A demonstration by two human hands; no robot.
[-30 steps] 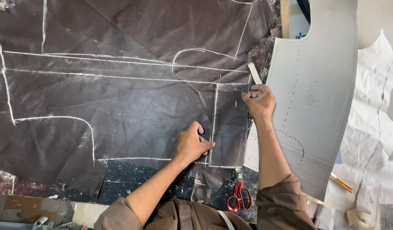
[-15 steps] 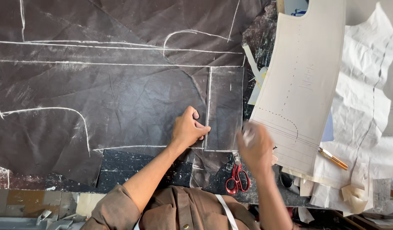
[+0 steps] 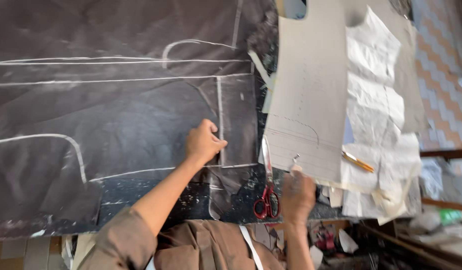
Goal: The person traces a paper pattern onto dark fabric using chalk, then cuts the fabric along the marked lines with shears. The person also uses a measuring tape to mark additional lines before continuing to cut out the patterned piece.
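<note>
A dark cloth (image 3: pixel 116 110) marked with white chalk lines covers the table. My left hand (image 3: pixel 205 143) presses down on it beside an upright chalk line (image 3: pixel 220 115), fingers curled and holding nothing. My right hand (image 3: pixel 297 194) is blurred at the near table edge, just right of red-handled scissors (image 3: pixel 266 197) that lie on the cloth. Its fingers look closed, and a small pale tip shows above them. The hand sits below the lower edge of a grey card pattern (image 3: pixel 306 95).
Crumpled white paper pieces (image 3: pixel 376 110) lie over the card pattern, with an orange pencil (image 3: pixel 357 161) on them. A pale strip (image 3: pixel 258 64) lies at the cloth's right edge. Patterned floor tiles (image 3: pixel 441 70) and clutter show to the right.
My right hand has come down from the cloth's right edge to the near table edge by the scissors. My left hand has stayed on the cloth. The view has shifted right.
</note>
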